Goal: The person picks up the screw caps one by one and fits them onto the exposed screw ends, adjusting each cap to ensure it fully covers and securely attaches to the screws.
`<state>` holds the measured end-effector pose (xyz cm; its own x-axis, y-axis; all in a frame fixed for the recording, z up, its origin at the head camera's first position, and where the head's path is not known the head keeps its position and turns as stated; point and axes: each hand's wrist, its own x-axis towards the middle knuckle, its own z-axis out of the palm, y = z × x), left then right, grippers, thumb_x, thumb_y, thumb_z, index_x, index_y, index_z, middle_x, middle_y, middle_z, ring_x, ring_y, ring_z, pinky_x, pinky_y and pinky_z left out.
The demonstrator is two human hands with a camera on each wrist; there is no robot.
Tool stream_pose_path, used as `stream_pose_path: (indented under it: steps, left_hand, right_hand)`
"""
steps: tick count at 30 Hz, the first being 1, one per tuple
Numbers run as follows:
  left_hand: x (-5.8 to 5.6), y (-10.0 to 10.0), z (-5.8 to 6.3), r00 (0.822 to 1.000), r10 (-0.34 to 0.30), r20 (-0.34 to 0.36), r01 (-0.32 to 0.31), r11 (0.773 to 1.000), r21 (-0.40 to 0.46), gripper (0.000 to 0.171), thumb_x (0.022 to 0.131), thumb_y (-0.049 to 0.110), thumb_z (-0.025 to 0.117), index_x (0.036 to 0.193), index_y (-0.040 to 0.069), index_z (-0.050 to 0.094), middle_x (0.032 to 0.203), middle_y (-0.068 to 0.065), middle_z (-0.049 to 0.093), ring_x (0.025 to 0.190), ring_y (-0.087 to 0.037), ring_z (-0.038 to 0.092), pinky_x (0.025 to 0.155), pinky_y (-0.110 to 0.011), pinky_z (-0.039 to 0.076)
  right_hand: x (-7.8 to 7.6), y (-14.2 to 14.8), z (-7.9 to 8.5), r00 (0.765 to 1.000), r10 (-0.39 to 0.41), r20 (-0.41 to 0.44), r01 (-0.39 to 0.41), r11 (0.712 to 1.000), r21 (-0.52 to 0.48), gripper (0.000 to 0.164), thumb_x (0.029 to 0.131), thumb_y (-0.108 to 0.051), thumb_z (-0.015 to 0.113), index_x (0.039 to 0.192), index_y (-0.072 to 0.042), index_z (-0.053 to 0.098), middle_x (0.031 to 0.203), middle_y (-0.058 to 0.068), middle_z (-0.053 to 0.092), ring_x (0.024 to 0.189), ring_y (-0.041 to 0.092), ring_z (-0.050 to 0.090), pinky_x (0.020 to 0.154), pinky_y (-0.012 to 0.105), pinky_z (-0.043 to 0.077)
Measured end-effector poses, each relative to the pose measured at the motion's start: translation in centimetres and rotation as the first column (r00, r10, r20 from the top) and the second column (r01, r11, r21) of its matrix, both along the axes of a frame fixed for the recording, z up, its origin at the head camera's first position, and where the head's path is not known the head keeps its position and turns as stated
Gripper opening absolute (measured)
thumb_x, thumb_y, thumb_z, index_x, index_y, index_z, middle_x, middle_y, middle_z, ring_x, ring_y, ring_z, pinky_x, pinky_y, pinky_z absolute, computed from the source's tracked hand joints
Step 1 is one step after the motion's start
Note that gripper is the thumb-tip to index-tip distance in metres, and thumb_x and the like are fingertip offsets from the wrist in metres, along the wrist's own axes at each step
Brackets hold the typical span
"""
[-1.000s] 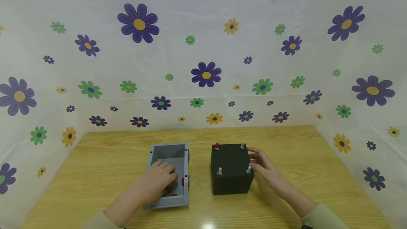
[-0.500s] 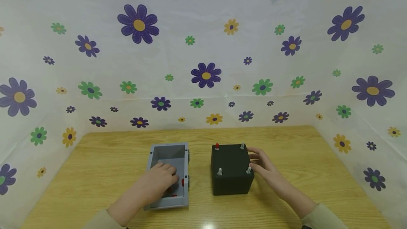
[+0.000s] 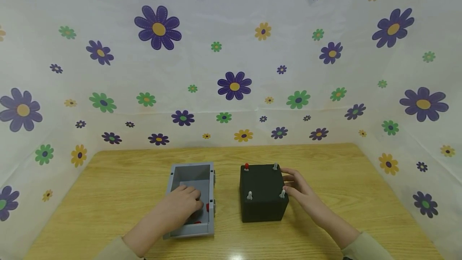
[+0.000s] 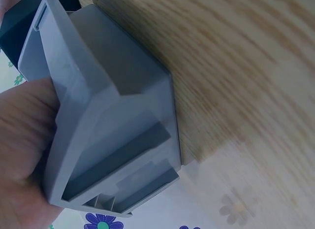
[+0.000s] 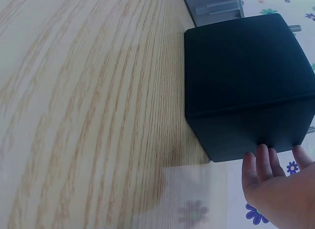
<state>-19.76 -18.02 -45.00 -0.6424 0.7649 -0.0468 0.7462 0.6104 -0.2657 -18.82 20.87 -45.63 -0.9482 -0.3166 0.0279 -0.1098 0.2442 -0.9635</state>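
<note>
My left hand (image 3: 179,206) reaches down into a grey plastic bin (image 3: 192,164); its fingertips are hidden inside. Small red pieces (image 3: 207,207) lie in the bin close to those fingers. Past the bin wall (image 4: 133,111), the left wrist view shows only part of the hand. A black box (image 3: 262,183) stands to the bin's right, with metal toggle-like posts (image 3: 250,195) at its top corners. On the far-left post sits a red cap (image 3: 246,166). My right hand (image 3: 302,191) touches the box's right side with extended fingers (image 5: 263,160).
Both containers stand on a wood-grain table (image 3: 126,179). A white flowered cloth (image 3: 202,59) rises behind the table and along both sides. A narrow strip of table separates the bin from the box.
My left hand has shifted slightly right inside the bin, and a red piece beneath it is now covered. The right hand and black box stay in place.
</note>
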Motion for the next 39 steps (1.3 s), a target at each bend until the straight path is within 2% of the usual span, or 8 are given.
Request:
stream_pose_path:
  steps: [13, 19, 27, 39]
  left_hand:
    - [-0.06, -0.04, -0.19, 1.000, -0.012, -0.019, 0.012, 1.000, -0.015, 0.015, 0.087, 0.016, 0.085, 0.101, 0.021, 0.080, 0.092, 0.005, 0.066, 0.088, -0.014, 0.059, 0.078, -0.032, 0.049]
    - [0.04, -0.16, -0.09, 0.999, -0.012, -0.031, 0.012, 1.000, 0.025, 0.010, 0.089, 0.016, 0.084, 0.098, 0.020, 0.081, 0.089, 0.005, 0.066, 0.088, -0.014, 0.061, 0.078, -0.032, 0.051]
    - [-0.05, -0.26, -0.41, 0.999, 0.027, -0.021, -0.026, 0.997, 0.071, 0.006, 0.093, 0.016, 0.081, 0.098, 0.017, 0.078, 0.093, 0.002, 0.069, 0.095, -0.018, 0.066, 0.084, -0.037, 0.054]
    - [-0.01, -0.44, 0.07, 0.999, 0.026, -0.021, -0.023, 0.994, 0.104, 0.015, 0.091, 0.020, 0.083, 0.104, 0.013, 0.078, 0.102, -0.002, 0.073, 0.101, -0.021, 0.068, 0.092, -0.042, 0.058]
  right_hand:
    - [0.05, -0.06, 0.09, 1.000, -0.006, 0.001, 0.006, 1.000, 0.008, 0.053, 0.112, -0.017, 0.049, 0.161, -0.002, 0.032, 0.151, 0.029, 0.045, 0.132, 0.028, 0.050, 0.101, 0.020, 0.051]
    - [0.00, -0.10, 0.00, 1.000, -0.011, 0.013, 0.011, 1.000, 0.008, 0.053, 0.112, -0.016, 0.049, 0.160, -0.001, 0.032, 0.153, 0.030, 0.044, 0.133, 0.028, 0.050, 0.102, 0.020, 0.051]
    - [0.00, -0.14, 0.01, 0.999, -0.019, 0.033, 0.019, 1.000, 0.013, 0.054, 0.112, -0.018, 0.049, 0.161, -0.002, 0.031, 0.153, 0.029, 0.044, 0.134, 0.027, 0.049, 0.102, 0.021, 0.050]
    - [0.05, -0.12, 0.07, 1.000, -0.007, 0.018, 0.007, 1.000, 0.007, 0.054, 0.113, -0.016, 0.048, 0.161, -0.001, 0.031, 0.151, 0.030, 0.045, 0.132, 0.026, 0.050, 0.102, 0.020, 0.051]
